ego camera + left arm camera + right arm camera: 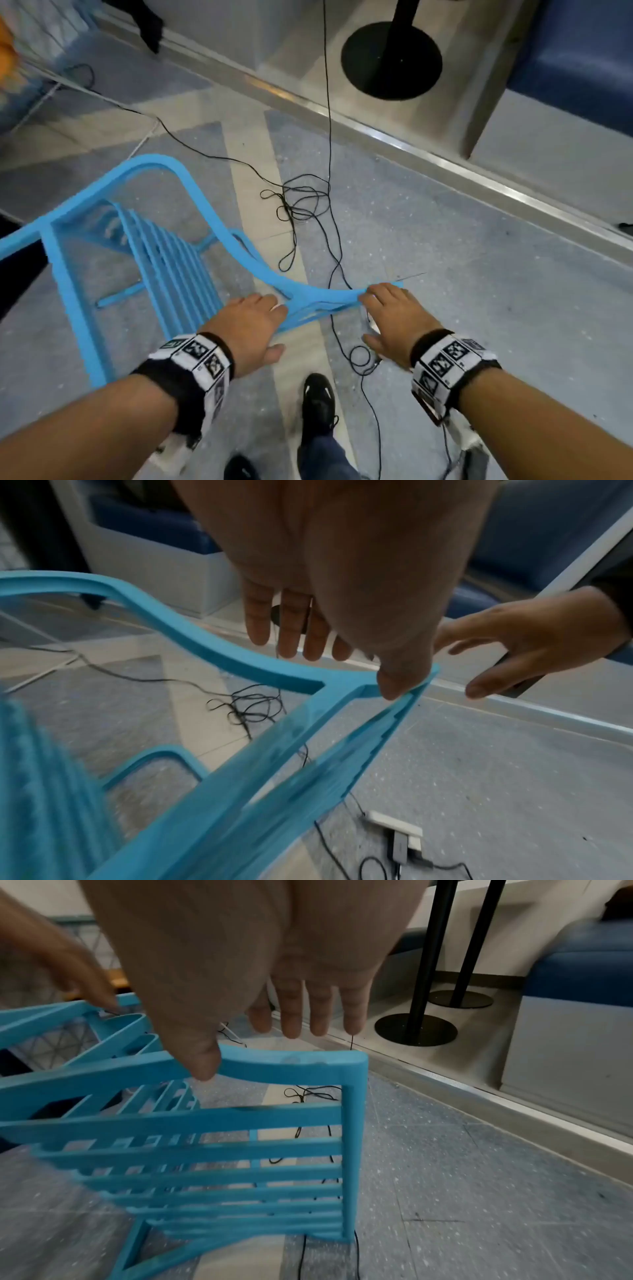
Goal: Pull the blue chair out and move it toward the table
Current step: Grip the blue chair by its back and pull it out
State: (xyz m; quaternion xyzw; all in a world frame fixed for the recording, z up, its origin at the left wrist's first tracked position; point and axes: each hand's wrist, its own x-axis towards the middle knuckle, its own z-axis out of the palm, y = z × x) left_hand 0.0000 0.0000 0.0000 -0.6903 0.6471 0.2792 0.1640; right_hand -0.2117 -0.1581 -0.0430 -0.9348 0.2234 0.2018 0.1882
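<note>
The blue slatted chair (171,260) stands on the floor just ahead of me, its backrest top rail nearest. My left hand (255,315) hovers over the rail's left part and my right hand (387,305) over its right corner. Both hands have straight, spread fingers. In the left wrist view the left thumb tip (394,688) touches the chair (301,723) at the rail. In the right wrist view the right thumb (205,1066) rests against the top rail of the chair (294,1066). Neither hand curls round it.
The table's black round base (390,58) and pole stand on a raised platform with a metal edge strip (428,147) ahead. A dark blue bench (575,58) sits to the right. Tangled black cables (301,205) cross the floor; a power strip (394,829) lies beside my shoe (318,401).
</note>
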